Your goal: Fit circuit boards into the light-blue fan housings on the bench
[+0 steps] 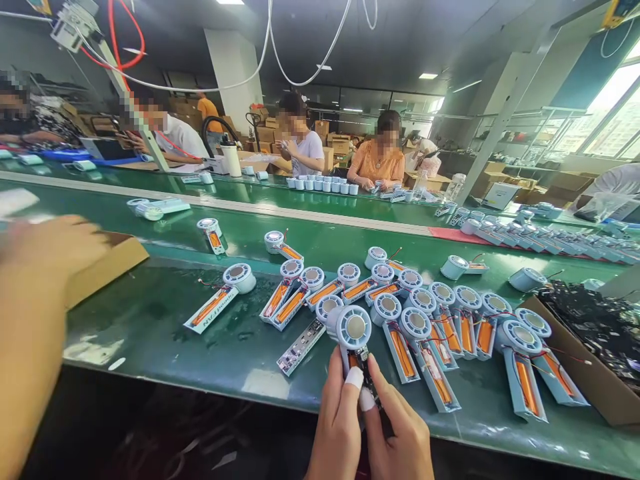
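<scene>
I am looking down at a long green table [150, 320] in a big work room, with other people sitting at the far side of the belt.

Both of my hands are low in the middle. My left hand [337, 427] and my right hand [403, 437] are closed around the handle of one small fan part [354, 333]. Its round head sticks up above my fingers, with the shiny middle facing me. I think I hold it by the handle so the round top stays free to look at. My fingers are curled tight on it, and two fingertips [354, 378] have white tape on them, maybe to keep them safe. A dark strip lies along the handle between my thumbs; I cannot tell just what it is.

Just behind it lies a bunch of the same fan parts [450, 327], flat on the table, with open handles showing orange pieces and thin red wires. They sit close together, near my hands, so they are easy to reach. One more fan part [220, 297] lies alone to the left.

At the right edge is a brown box [595, 333] full of dark bits. At the left, a blurry arm [35, 313] from someone else reaches over a piece of cardboard [107, 263].
</scene>
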`<state>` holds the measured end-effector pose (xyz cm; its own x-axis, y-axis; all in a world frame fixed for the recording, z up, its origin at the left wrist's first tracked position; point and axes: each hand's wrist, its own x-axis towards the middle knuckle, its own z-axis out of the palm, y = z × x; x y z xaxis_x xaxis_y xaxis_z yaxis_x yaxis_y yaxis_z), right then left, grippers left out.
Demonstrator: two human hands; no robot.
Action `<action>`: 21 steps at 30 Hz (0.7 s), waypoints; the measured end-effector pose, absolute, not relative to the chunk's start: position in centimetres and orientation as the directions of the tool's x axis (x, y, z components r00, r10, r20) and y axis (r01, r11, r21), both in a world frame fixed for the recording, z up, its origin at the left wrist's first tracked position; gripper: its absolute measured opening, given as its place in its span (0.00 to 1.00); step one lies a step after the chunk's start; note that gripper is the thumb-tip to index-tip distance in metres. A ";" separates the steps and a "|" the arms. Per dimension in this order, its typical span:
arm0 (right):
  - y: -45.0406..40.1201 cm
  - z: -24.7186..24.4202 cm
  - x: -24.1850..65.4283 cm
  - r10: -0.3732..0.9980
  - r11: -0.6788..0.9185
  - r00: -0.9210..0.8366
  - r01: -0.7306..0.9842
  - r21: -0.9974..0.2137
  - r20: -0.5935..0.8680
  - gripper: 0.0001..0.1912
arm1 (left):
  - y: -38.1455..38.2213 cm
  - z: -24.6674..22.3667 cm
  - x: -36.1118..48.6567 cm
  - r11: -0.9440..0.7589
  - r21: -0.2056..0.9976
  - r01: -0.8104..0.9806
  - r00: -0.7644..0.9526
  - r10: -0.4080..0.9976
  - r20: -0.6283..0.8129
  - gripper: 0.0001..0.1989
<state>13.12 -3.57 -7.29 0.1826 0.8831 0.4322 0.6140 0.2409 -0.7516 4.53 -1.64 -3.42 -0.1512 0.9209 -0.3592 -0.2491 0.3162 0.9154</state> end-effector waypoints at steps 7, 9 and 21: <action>-4.0 -7.4 13.0 0.883 0.256 0.061 0.768 -0.587 0.466 0.29 | -2.1 -3.7 4.9 0.272 0.952 -0.142 -0.161 0.942 -0.294 0.32; -4.0 -7.2 13.2 0.882 0.275 0.008 0.801 -0.531 0.470 0.32 | -2.1 -3.9 4.8 0.260 0.956 -0.138 -0.170 0.944 -0.281 0.32; -3.5 -5.3 16.3 0.876 0.430 -0.317 0.855 -0.291 0.363 0.48 | -1.7 -4.1 4.4 0.263 0.949 -0.175 -0.153 0.945 -0.290 0.30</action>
